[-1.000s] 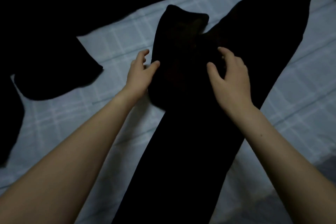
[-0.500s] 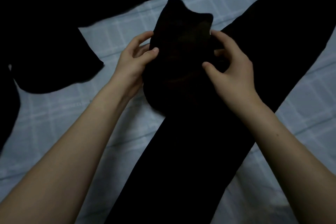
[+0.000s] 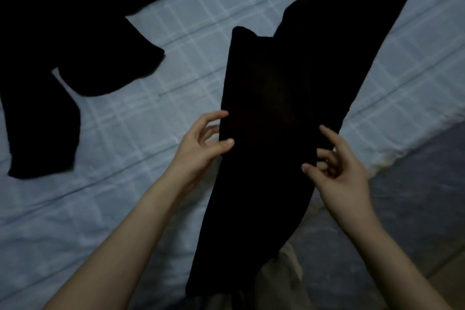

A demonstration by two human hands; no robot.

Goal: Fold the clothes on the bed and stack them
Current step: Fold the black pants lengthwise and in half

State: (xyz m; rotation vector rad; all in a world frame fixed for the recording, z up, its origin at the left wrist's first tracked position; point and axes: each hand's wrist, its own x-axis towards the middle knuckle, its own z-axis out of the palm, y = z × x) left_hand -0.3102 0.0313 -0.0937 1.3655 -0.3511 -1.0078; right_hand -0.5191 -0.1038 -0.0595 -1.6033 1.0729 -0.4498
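Observation:
A long black garment lies diagonally across the bed from the top right down to the near edge, with one end folded back over its middle. My left hand pinches the left edge of that folded part between thumb and fingers. On the right edge, my right hand touches the cloth with its index finger stretched out and the other fingers curled. A second black garment is spread out at the upper left.
The bed has a pale checked sheet. Its near edge runs diagonally at the lower right, where a grey floor shows. The black garment's lower end hangs over that edge.
Both hands have slid down the folded part toward me, from its upper end to its lower end. The view has shifted, and the bed edge and floor have come into sight.

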